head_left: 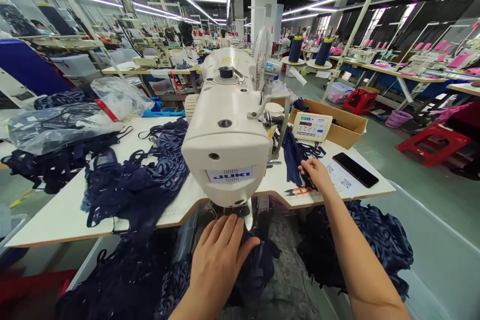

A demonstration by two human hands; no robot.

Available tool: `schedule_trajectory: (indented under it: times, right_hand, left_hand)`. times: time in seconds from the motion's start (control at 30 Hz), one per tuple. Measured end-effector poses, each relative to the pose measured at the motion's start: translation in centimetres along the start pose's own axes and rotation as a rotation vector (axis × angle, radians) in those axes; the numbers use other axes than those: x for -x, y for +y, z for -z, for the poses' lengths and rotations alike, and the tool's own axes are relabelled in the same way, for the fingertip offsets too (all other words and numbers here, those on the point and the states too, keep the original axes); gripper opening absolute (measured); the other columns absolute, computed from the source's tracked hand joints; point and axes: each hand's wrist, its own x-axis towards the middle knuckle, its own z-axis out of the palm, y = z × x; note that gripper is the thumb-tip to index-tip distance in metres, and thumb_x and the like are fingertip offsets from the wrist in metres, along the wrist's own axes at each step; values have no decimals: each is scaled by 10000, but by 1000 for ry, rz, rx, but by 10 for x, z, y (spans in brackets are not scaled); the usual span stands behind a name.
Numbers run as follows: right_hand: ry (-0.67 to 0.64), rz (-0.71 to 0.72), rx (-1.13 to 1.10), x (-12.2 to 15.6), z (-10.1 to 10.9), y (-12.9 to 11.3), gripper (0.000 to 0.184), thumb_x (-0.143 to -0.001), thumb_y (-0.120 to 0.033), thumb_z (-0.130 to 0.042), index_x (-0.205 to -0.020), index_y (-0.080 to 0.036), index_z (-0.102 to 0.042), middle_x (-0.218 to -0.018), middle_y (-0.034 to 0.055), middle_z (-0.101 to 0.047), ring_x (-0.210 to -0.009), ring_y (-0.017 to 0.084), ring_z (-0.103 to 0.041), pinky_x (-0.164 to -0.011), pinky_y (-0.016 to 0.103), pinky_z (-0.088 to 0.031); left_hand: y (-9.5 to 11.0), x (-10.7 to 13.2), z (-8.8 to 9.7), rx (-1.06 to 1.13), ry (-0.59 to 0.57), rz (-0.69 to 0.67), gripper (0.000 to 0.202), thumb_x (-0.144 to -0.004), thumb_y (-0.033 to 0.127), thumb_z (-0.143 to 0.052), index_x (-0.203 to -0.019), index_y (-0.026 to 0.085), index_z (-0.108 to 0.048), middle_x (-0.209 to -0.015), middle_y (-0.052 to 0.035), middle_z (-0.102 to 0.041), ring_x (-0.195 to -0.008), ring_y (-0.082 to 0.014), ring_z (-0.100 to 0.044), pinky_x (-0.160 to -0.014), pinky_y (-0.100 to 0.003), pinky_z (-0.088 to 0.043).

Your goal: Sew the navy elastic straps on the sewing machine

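My left hand is at the near end of the white JUKI sewing machine, with its fingers over a navy garment piece and the thumb along its edge. That cloth hangs over my lap; the fingertips are partly hidden by the machine's end. On the right of the tabletop, my right hand is closed with fingers pinched on navy fabric straps, which lie in a bundle. Orange-handled thread snips lie just below that hand.
A heap of navy garments covers the left tabletop. To the right are a phone, a paper with codes, a control panel and a cardboard box. More navy pieces fill a bin below.
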Motion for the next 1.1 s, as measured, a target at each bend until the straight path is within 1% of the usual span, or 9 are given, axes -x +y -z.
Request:
schedule_trajectory:
  times: [0.13, 0.3, 0.4, 0.53, 0.63, 0.73, 0.87, 0.97, 1.1]
  right_hand:
    - [-81, -79, -310, 29, -10, -6, 459, -655, -636, -710, -750, -226, -526, -744, 16, -615, -587, 135, -536, -477, 255, -403]
    - [-293, -201, -552, 86, -45, -11, 399, -619, -503, -834, -791, -212, -622, -887, 35, -658, -746, 145, -606, -607, 261, -507]
    - [-382, -256, -649, 116, -65, -21, 324, -668, -440, -834, -803, -204, -657, -841, -1, -641, -591, 66, -500, -514, 186, -436]
    - [-524, -305, -667, 142, -84, -43, 300, -712, -409, -815, -853, -190, -668, -805, 7, -634, -487, 43, -383, -390, 170, -293]
    - [-605, -323, -670, 154, -93, -55, 292, -732, -392, -802, -865, -190, -639, -851, 22, -641, -515, 55, -421, -425, 178, -341]
    - [-610, -280, -703, 160, -98, -57, 295, -758, -384, -781, -899, -206, -593, -812, -1, -602, -614, 86, -496, -564, 209, -435]
    - [-591, -96, -560, 164, -105, -52, 259, -850, -398, -658, -998, -225, -534, -777, -18, -558, -563, 94, -437, -523, 232, -382]
    - [-572, 43, -395, 166, -107, -50, 219, -882, -341, -583, -1057, -233, -508, -882, 4, -569, -594, 105, -433, -544, 246, -391]
    - [-559, 119, -218, 166, -106, -48, 230, -876, -285, -565, -1093, -244, -499, -983, 21, -554, -713, 132, -480, -646, 264, -425]
  left_hand:
    - [5, 1, -1, 61, -25, 24, 205, -972, 257, -489, -1072, 154, -636, -1059, -66, -715, -996, -231, -655, -934, -370, -394]
    - [7, 3, 3, 237, -50, 66, 197, -953, 166, -515, -1105, 198, -636, -1127, -17, -714, -1090, -188, -644, -1051, -351, -280]
    - [3, 3, 7, 322, -57, 79, 219, -950, 146, -514, -1122, 206, -634, -1127, -15, -718, -1100, -164, -643, -1067, -338, -275]
    - [-7, 8, 6, 436, -99, 92, 257, -961, 119, -467, -1144, 210, -623, -1149, -37, -710, -1103, -153, -645, -1060, -350, -336]
    - [-15, 15, 1, 521, -103, 108, 282, -960, 108, -463, -1183, 213, -602, -1166, -50, -702, -1111, -149, -643, -1078, -364, -354]
    - [-20, 20, -3, 591, -90, 138, 293, -955, 102, -477, -1197, 218, -593, -1160, -42, -705, -1110, -139, -644, -1103, -368, -350]
    - [-24, 21, -4, 644, -91, 181, 268, -961, 129, -480, -1175, 232, -605, -1134, -39, -715, -1094, -147, -654, -1104, -389, -362]
    - [-24, 20, -4, 628, -98, 135, 271, -962, 122, -485, -1189, 221, -596, -1129, -36, -717, -1117, -141, -640, -1113, -381, -337]
    - [-24, 17, -2, 570, -106, 73, 248, -977, 154, -478, -1186, 213, -597, -1137, -31, -715, -1132, -129, -628, -1114, -356, -311]
